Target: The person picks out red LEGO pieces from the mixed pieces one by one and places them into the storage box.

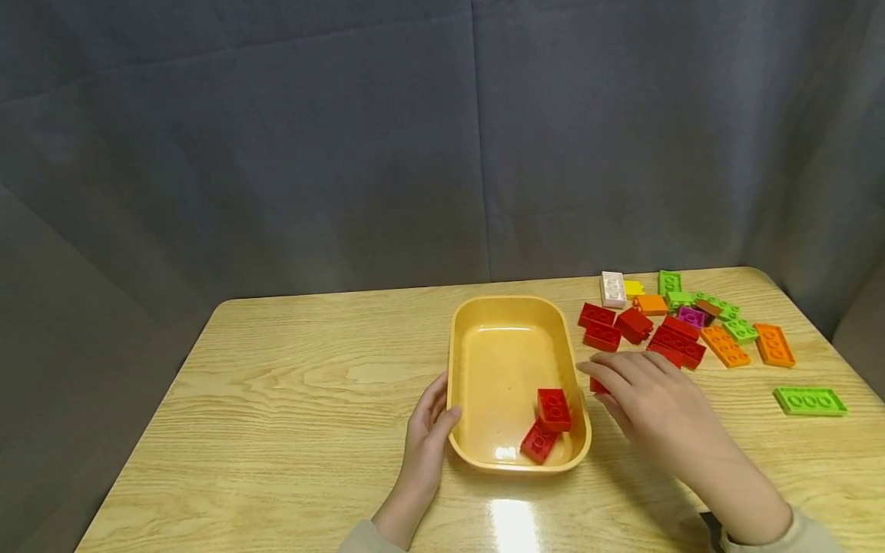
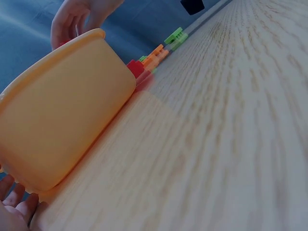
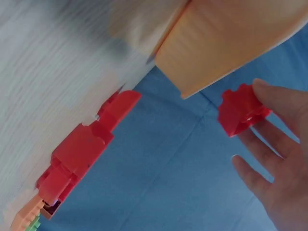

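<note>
A yellow tray (image 1: 484, 430) lies on the table with two red toy bricks (image 1: 554, 409) piled in its near right corner. My left hand (image 1: 427, 439) holds the tray's left side, thumb at the rim and fingers along the outer wall. Just past the right rim, my right hand (image 1: 646, 392) pinches another red brick (image 3: 243, 109) between thumb and fingers. The right wrist view shows this brick raised beside the tray's edge. In the head view the hand covers most of it.
Several red bricks (image 1: 634, 326) lie grouped beyond my right hand. Around them are a white brick (image 1: 612, 289), orange bricks (image 1: 774, 346) and green ones (image 1: 741, 331). A long green brick (image 1: 810, 401) sits apart on the right. A dark curtain (image 1: 346, 153) hangs behind the table.
</note>
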`<state>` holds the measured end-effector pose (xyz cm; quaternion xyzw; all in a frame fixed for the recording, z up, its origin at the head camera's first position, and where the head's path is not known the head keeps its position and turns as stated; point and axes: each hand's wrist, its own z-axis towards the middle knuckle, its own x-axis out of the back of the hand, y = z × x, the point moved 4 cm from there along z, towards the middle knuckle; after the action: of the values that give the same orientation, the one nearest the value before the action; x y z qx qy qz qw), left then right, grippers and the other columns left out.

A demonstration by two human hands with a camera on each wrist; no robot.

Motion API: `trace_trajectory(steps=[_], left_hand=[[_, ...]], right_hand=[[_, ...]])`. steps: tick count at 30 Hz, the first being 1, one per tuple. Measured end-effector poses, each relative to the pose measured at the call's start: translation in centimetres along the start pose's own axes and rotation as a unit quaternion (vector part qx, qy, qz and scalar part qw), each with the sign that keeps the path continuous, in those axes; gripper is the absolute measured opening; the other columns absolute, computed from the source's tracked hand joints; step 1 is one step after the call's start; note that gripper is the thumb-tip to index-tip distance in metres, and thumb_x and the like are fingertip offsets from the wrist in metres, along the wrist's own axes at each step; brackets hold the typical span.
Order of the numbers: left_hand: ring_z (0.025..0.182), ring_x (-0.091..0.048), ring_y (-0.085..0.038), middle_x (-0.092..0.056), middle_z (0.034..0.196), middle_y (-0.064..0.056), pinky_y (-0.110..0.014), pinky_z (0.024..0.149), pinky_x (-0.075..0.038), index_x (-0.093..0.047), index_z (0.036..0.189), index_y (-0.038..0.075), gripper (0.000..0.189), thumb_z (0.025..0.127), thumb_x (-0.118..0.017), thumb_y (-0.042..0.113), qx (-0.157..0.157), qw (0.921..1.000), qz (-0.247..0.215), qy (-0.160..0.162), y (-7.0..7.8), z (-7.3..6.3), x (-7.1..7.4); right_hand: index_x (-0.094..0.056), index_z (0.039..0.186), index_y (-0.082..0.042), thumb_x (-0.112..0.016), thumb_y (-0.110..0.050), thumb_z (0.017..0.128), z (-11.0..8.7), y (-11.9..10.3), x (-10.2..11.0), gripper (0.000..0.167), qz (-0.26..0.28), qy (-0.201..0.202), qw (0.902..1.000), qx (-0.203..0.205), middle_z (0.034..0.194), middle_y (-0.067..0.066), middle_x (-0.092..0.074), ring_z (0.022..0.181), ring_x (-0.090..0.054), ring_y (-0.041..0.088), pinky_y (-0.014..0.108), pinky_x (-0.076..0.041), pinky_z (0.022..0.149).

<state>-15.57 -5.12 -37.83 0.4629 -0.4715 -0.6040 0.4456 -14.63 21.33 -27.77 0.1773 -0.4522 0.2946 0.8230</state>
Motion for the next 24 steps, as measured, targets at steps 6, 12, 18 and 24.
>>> trace_trajectory(steps=[6,12,18,24], left_hand=[[0.139,-0.034,-0.038,-0.035,0.151,-0.023,-0.021,0.107,-0.035,-0.027,0.15,-0.006,0.057,0.1,-0.045,0.013,0.006,1.0,-0.004,0.004,0.0,0.0,0.0],[0.139,-0.033,-0.038,-0.035,0.152,-0.023,-0.02,0.106,-0.035,-0.027,0.151,-0.006,0.057,0.1,-0.045,0.013,0.01,0.9999,-0.009,0.005,-0.1,0.0,0.0],[0.14,-0.032,-0.038,-0.033,0.152,-0.024,-0.019,0.107,-0.035,-0.026,0.151,-0.006,0.057,0.1,-0.044,0.013,0.01,0.9999,-0.014,0.001,0.0,0.0,0.0],[0.14,-0.033,-0.038,-0.034,0.152,-0.023,-0.021,0.108,-0.035,-0.026,0.151,-0.005,0.058,0.1,-0.044,0.014,0.015,0.9999,-0.009,0.002,0.0,0.0,0.0]], right_hand=[[-0.066,0.121,-0.006,-0.065,-0.012,0.086,0.0,-0.7,-0.4,0.036,0.034,0.023,0.9986,0.034,0.12,0.01,-0.066,0.109,-0.06,0.031,0.048,-0.042,0.098],[-0.067,0.119,-0.006,-0.018,-0.026,0.11,0.0,-1.7,-1.1,0.053,0.03,0.036,0.9959,0.077,0.118,0.009,-0.066,0.11,-0.059,0.03,0.04,-0.037,0.105],[-0.067,0.12,-0.008,-0.039,-0.003,0.09,0.2,-2.5,-1.5,0.041,0.033,0.037,0.9928,0.109,0.121,0.009,-0.066,0.111,-0.059,0.029,0.03,-0.023,0.115],[-0.067,0.119,-0.008,-0.037,-0.002,0.091,0.3,-3.1,-1.7,0.041,0.046,0.054,0.9885,0.134,0.12,0.007,-0.065,0.109,-0.059,0.028,0.03,-0.026,0.114]])
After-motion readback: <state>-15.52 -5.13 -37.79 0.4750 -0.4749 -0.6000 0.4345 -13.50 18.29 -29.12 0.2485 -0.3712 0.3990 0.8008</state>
